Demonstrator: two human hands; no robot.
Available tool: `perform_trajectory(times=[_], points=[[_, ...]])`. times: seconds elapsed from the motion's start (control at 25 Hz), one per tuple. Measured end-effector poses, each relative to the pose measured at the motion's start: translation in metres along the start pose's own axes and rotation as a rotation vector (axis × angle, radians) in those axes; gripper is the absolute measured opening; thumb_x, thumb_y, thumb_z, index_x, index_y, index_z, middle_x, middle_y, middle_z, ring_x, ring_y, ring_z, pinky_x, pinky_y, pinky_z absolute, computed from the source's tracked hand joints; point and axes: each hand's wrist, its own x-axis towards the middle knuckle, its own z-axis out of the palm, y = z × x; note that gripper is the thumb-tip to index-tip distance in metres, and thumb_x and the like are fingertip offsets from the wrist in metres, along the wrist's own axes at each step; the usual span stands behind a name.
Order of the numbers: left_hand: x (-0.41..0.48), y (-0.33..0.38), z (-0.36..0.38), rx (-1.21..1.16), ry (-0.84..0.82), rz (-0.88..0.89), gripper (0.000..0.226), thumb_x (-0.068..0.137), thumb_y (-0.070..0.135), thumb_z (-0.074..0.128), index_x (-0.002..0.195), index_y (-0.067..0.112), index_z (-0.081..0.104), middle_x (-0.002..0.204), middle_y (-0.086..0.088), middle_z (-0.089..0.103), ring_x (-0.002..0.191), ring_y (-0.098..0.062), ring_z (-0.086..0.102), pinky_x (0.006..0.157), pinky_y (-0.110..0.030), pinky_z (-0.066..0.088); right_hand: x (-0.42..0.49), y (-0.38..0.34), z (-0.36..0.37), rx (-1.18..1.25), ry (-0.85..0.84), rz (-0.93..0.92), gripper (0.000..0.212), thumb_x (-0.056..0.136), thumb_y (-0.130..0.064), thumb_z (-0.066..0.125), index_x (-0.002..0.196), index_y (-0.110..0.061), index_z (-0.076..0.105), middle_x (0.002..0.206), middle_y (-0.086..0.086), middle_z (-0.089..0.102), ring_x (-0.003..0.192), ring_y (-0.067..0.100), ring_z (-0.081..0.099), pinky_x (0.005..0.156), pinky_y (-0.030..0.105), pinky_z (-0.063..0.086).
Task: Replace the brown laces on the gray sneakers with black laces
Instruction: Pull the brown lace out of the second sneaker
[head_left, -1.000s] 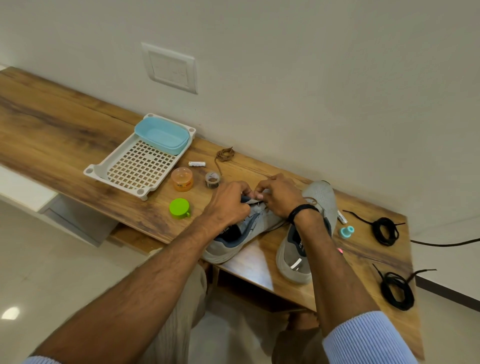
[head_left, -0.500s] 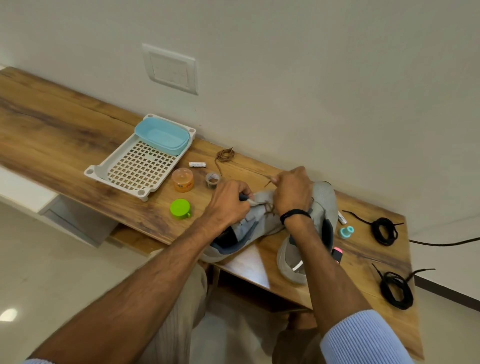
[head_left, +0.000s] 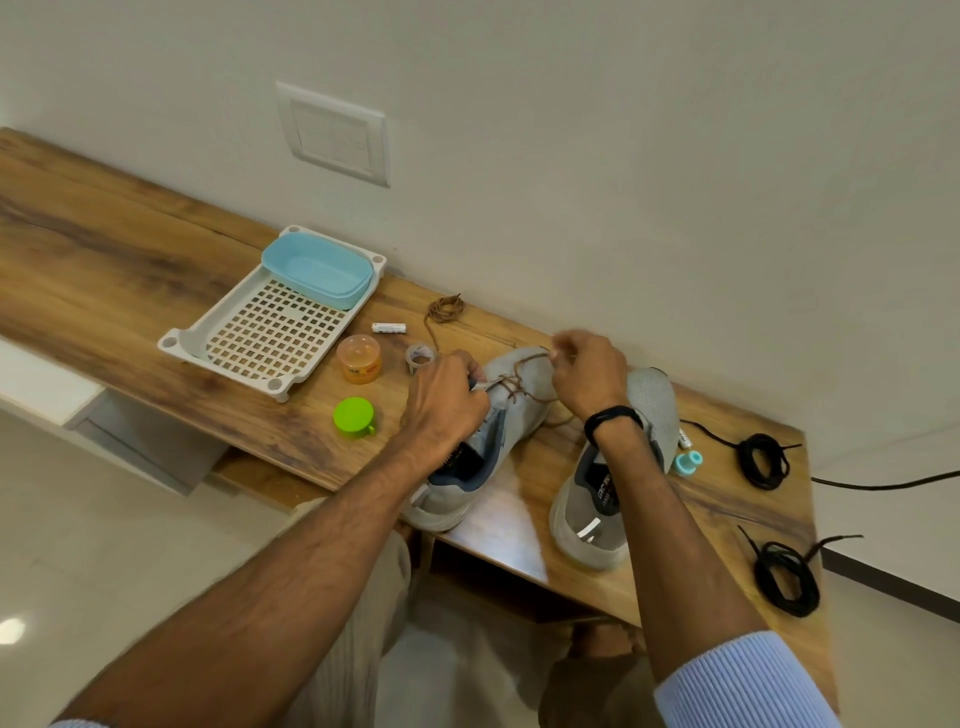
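Head view: a second ago I had both hands bunched over the tongue; now my right hand (head_left: 589, 374) has swung up and away toward the wall, thumb and fingertips pinched on the end of the brown lace (head_left: 519, 385), the other fingers curled in; the strand runs taut from that pinch back down to the eyelets. My left hand (head_left: 449, 402) has hardly moved; its fingers are curled over the top of the sneaker (head_left: 524, 415) and grip it at the tongue, holding it against the pull. The sneaker lies on the table (head_left: 104, 260) between my forearms, toe toward the wall.

I read this as one more crossing drawn free, with a few crossings left near the toe. The second sneaker (head_left: 587, 519), just right of it, shows no lace that I can make out; a coiled brown lace (head_left: 445, 307) lies near the wall; the black laces (head_left: 761, 460) sit untouched, well off to the right; so threading has not started.
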Motion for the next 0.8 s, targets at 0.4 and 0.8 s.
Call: perform_trajectory(times=[0.4,0.8], points=[[0.000,0.000,0.001,0.003,-0.036,-0.003,0.025,0.079,0.005,0.060,0.101,0.013,0.068,0.101,-0.002,0.069,0.092,-0.020,0.063,0.079,-0.033,0.054,-0.015,-0.002,0.007,-0.451,-0.329,-0.159,0.010,0.087,-0.015,0.058,0.090,-0.011,0.068,0.096,0.007,0.064,0.089,0.026,0.062,0.075,0.035,0.053],[0.001,0.000,0.002,0.027,-0.048,-0.019,0.025,0.076,0.012,0.065,0.100,0.010,0.072,0.097,-0.005,0.071,0.092,-0.023,0.065,0.074,-0.030,0.049,-0.029,-0.038,-0.045,1.332,-0.559,0.027,0.038,0.097,-0.015,0.055,0.134,-0.013,0.049,0.129,0.012,0.062,0.107,0.026,0.065,0.089,0.038,0.055]])
